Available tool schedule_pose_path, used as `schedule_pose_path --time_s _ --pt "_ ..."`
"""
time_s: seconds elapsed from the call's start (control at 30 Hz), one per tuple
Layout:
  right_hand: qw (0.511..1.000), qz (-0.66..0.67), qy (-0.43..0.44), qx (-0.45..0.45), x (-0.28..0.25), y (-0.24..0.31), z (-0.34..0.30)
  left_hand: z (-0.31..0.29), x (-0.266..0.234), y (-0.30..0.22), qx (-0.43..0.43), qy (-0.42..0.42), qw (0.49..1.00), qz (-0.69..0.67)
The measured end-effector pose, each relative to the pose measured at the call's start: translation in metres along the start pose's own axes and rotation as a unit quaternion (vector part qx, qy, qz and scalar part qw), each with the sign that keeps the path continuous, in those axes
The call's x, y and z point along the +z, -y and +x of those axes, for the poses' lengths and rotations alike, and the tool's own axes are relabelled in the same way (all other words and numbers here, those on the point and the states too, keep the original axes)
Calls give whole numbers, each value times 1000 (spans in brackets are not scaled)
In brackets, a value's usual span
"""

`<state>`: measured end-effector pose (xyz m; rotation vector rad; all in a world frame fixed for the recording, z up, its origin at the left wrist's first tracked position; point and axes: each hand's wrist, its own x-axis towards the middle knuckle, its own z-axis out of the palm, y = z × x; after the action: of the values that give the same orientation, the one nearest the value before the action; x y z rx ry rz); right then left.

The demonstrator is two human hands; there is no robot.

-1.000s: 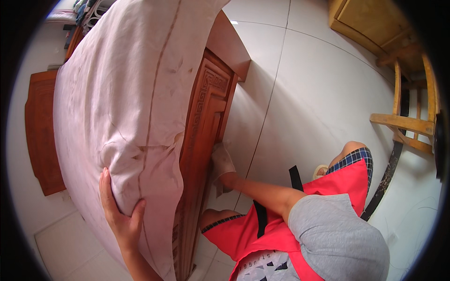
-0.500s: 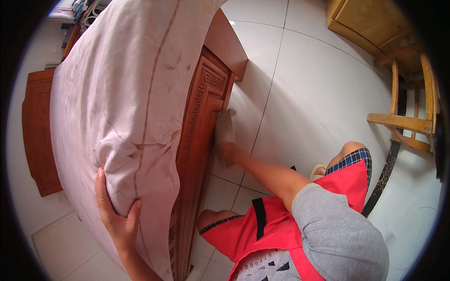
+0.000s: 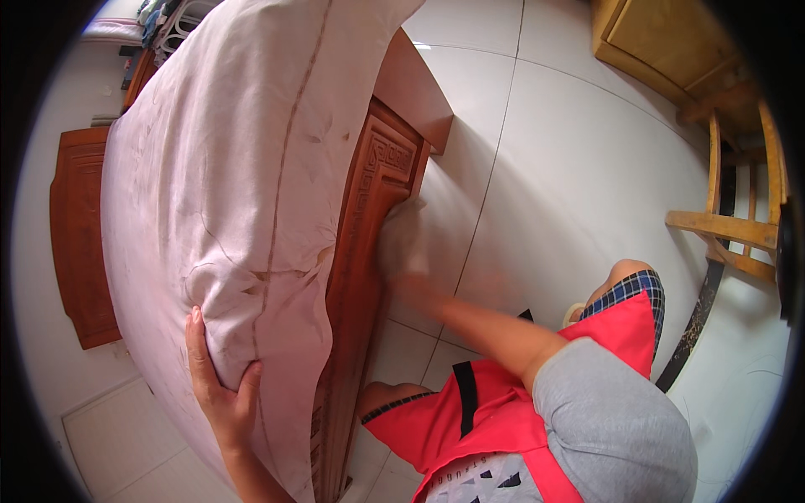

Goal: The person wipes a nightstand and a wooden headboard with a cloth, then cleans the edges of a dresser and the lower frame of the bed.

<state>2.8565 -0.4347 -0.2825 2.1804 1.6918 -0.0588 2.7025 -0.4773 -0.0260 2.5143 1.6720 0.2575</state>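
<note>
My left hand (image 3: 225,407) lies on the pale pink bed sheet (image 3: 226,168) near the mattress edge. Its thumb and fingers are spread over a puckered fold. Bent down at the side of the bed, my right hand (image 3: 413,287) holds a greyish-beige cloth (image 3: 402,236) against the carved reddish-brown wooden bed panel (image 3: 366,197). Motion blurs the cloth and this hand, and the fingers behind the cloth are mostly hidden. The sheet's loose edge hangs just over the top of the panel.
A wooden stool (image 3: 725,225) stands on the right, beside a yellow-brown wooden cabinet (image 3: 662,42). White floor tiles (image 3: 579,159) lie between them and the bed. A brown headboard-like panel (image 3: 80,243) is at far left. My knees and red apron (image 3: 495,402) are close below.
The cloth and my right hand have shifted slightly against the panel and are more blurred. The whole view has moved a little. My left hand keeps its place on the sheet.
</note>
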Motion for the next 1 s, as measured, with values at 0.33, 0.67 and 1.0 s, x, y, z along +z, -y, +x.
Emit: schedule_pose_path --time_s 0.33,0.67,1.0 --pt "822 503 -257 -67 -16 -23 80 -9 1 25 -102 -45 991 -67" --pt "741 616 -247 -102 -13 92 -94 -10 3 39 -181 -92 938 -283" --pt "836 477 -253 -102 -28 61 -79 -28 -20 21 -193 -176 879 -399"
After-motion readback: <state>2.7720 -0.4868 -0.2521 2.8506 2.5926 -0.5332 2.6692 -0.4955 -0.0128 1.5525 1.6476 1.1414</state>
